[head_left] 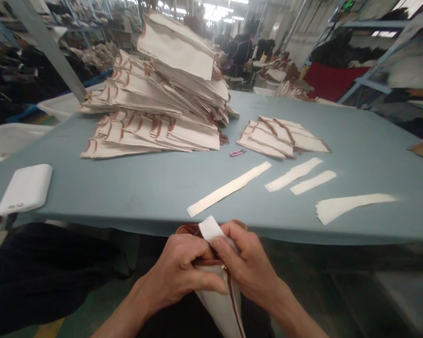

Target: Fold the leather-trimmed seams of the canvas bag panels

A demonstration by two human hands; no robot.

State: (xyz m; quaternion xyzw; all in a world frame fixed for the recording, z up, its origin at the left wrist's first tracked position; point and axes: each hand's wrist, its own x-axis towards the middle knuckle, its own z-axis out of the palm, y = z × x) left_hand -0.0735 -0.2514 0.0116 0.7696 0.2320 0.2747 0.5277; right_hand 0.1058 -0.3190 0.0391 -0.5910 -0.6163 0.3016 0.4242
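Two hands are working over one cloth piece [216,295] just beyond the table's [134,188] near edge, low in the middle of the view. The left hand [185,267] is clenching the cloth piece at its brown upper edge, its thumb lying across the cream face. The right hand [245,263] is grasping one white strip [210,228] between thumb and fingers while also bearing on the cloth piece.

Three loose pale strips are lying on the table: one long strip [229,188] and two shorter strips [294,174] [313,182] to its right. One fanned bunch [341,205] of similar strips is resting farther right; its sheets are overlapping too closely to count. One pink tool [237,153] is lying between one tall heap [169,89] of brown-edged cream cloth at the left and one small heap [282,136] at the right. One white box [26,188] is sitting at the table's left end.

The cloth piece is looking cream and smooth, narrowing downward as it is hanging. A dark brown band is running down its right side, and reddish-brown material is bunching around its top, partly hidden by the fingers.
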